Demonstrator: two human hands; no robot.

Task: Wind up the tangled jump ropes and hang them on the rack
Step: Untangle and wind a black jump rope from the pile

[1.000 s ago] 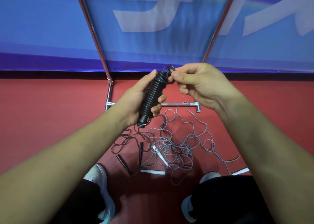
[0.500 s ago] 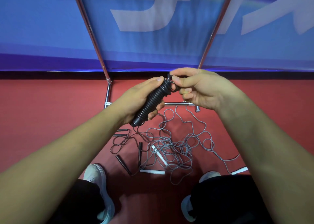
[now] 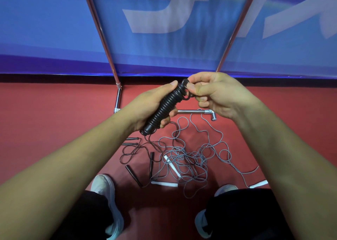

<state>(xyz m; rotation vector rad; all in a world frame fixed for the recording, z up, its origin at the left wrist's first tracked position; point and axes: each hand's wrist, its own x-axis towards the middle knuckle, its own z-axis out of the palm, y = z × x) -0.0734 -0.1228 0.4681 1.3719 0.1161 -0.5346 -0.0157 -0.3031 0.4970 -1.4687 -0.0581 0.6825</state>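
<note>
A black jump rope (image 3: 165, 107) is wound in tight coils around its handles, tilted from lower left to upper right. My left hand (image 3: 145, 108) grips the coiled bundle around its middle. My right hand (image 3: 217, 94) pinches the rope's loop at the bundle's upper end. On the red floor below lie a tangle of grey rope (image 3: 189, 159) with white handles (image 3: 171, 166) and a loose black rope (image 3: 131, 150) with black handles. The chrome rack (image 3: 105, 39) rises behind my hands; its base bar (image 3: 193, 111) runs along the floor.
A blue banner (image 3: 45, 30) with pale lettering hangs behind the rack. My two shoes (image 3: 105, 188) and dark trouser legs stand at the near edge of the rope pile. Another white handle (image 3: 259, 183) lies at the right near my foot.
The coiled bundle has tilted further towards lower left and my right hand has shifted slightly along its top end, still pinching the loop. The ropes on the floor have not moved.
</note>
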